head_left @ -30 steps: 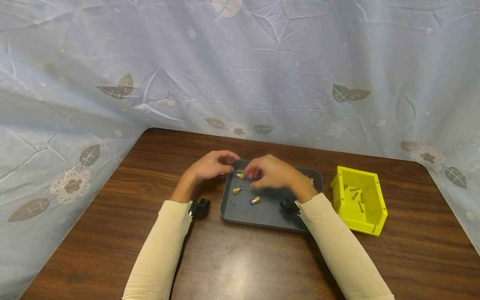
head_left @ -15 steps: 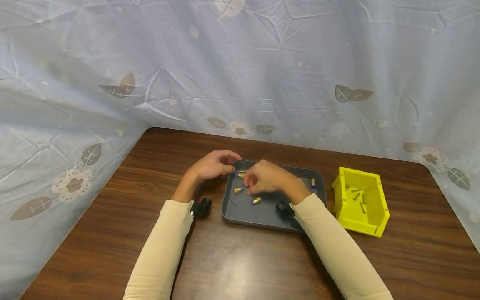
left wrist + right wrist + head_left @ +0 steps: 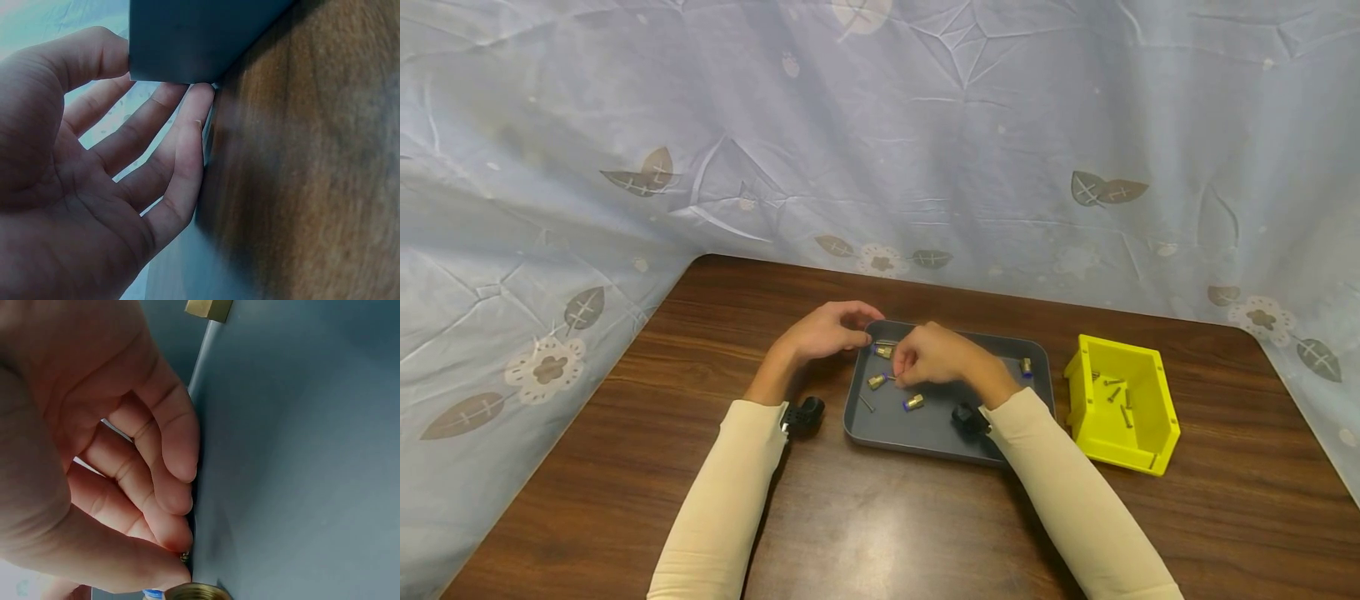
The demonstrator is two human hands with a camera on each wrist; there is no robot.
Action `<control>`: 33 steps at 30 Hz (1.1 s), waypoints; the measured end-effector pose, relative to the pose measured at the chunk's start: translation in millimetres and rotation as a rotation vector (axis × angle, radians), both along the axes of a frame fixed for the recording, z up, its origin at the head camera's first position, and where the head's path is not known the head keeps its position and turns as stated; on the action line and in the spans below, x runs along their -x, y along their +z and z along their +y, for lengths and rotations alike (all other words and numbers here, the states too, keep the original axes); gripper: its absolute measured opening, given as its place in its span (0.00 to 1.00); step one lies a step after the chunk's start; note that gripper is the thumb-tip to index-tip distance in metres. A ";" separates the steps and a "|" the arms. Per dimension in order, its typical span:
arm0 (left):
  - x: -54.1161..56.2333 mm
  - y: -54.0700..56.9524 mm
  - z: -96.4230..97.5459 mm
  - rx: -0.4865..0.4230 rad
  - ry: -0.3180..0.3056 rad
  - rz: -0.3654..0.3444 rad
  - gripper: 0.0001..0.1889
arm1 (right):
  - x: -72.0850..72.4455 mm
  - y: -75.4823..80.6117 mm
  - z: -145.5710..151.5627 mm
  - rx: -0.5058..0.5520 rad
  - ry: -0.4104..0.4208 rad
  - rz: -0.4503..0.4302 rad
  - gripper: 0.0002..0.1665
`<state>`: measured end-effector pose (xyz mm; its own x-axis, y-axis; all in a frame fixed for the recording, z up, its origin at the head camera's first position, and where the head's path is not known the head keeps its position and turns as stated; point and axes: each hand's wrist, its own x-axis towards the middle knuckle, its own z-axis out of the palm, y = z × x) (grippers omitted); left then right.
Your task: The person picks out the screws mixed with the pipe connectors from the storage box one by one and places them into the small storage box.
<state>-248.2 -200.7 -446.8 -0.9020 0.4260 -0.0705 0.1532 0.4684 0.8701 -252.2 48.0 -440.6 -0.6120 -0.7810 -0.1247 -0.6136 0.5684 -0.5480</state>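
My left hand [image 3: 829, 329] holds the far left corner of the dark grey tray [image 3: 940, 437]; the left wrist view shows its thumb against the tray wall [image 3: 187, 40] and its fingers around the corner. My right hand [image 3: 936, 354] is low over the tray's left half. Its thumb and forefinger pinch a small screw [image 3: 184, 556], mostly hidden by the fingertips. Just left of it lies a brass fitting with a blue collar [image 3: 877, 381]. More such fittings lie nearby: one behind [image 3: 883, 352], another in front [image 3: 913, 402].
A loose screw [image 3: 867, 402] lies at the tray's left side, and another [image 3: 886, 342] near its far edge. One more brass fitting [image 3: 1026, 367] lies at the tray's right. Beside the tray stands a yellow bin [image 3: 1093, 446] holding several screws. A curtain [image 3: 880, 150] hangs behind the wooden table [image 3: 760, 517].
My right hand has come down and slightly nearer to me, from above the tray to the screw beside the fitting, and its fingers have closed. The left hand stays at the corner.
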 end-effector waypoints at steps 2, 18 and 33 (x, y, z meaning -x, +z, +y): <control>0.0 -0.2 0.0 -0.002 0.001 0.001 0.23 | 0.0 -0.2 -0.6 -0.007 -0.004 0.005 0.05; -0.2 -0.4 0.8 -0.018 0.003 -0.016 0.22 | -2.1 4.7 -0.6 -0.050 -0.013 0.015 0.04; 0.2 -0.6 -0.1 -0.005 0.000 -0.014 0.22 | -8.8 14.1 16.5 0.003 -0.054 0.044 0.05</control>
<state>-248.4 -200.8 -447.5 -0.9011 0.4261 -0.0808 0.1409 0.4637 0.8747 -243.4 64.4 -426.5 -0.6585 -0.7467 -0.0939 -0.6056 0.5998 -0.5229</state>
